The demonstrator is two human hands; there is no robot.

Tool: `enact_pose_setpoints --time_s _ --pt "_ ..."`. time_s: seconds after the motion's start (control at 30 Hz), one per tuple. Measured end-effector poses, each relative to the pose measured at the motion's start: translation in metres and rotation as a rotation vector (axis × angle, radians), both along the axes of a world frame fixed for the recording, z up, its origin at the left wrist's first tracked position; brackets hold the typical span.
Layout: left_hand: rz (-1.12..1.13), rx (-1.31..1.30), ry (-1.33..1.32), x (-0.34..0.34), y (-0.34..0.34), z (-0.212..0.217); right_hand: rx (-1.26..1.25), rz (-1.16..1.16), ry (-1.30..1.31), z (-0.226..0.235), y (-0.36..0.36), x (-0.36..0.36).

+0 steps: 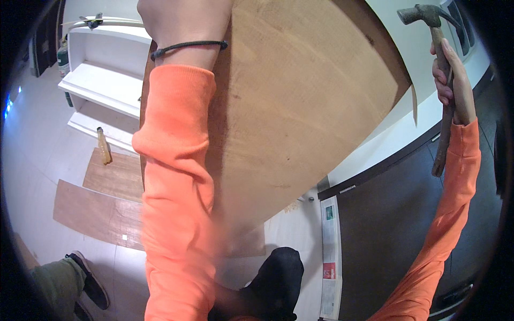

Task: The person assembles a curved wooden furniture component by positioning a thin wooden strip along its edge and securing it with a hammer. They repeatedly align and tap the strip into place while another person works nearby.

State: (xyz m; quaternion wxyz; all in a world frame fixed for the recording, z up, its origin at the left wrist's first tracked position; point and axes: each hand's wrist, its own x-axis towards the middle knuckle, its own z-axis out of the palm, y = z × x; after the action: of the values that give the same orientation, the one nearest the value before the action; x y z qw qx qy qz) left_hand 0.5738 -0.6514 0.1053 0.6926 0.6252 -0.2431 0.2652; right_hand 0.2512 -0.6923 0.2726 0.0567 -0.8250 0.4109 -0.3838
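Observation:
My right hand [459, 88] is raised at the far right, its fingers wrapped round the wooden handle of a claw hammer [428, 15]. The hammer's metal head points up, and its handle hangs below my fist. A large brown wooden panel [316, 96] stands close in front of me, filling the middle of the view. My left arm, in an orange sleeve, reaches up along the panel's left part. At the top edge my left hand [184, 16] is partly cut off, and its fingers are out of sight. A dark cord circles that wrist.
A white shelf unit [107, 80] stands at the left, with wooden boards [91, 208] and a yellowish bottle-shaped thing [103, 144] on the floor below. Another person's leg and dark shoe [90, 281] show at lower left. A dark cabinet [391, 224] fills the lower right.

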Motion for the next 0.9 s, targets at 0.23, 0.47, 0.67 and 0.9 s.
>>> enact_pose_setpoints --time_s 0.23,0.47,0.67,0.9 --pt "-0.047 -0.121 -0.062 -0.006 0.005 -0.002 -0.006 0.033 0.071 0.002 0.005 0.025" --pt "-0.026 -0.015 0.046 -0.004 0.012 0.003 0.035 0.095 0.076 -0.004 0.02 0.049" --pt "-0.005 -0.106 -0.017 -0.006 0.014 -0.003 -0.077 0.075 -0.026 -0.005 0.023 0.048" --pt "-0.013 -0.142 -0.082 -0.005 0.0 -0.01 -0.088 0.12 -0.127 -0.01 0.024 0.063"
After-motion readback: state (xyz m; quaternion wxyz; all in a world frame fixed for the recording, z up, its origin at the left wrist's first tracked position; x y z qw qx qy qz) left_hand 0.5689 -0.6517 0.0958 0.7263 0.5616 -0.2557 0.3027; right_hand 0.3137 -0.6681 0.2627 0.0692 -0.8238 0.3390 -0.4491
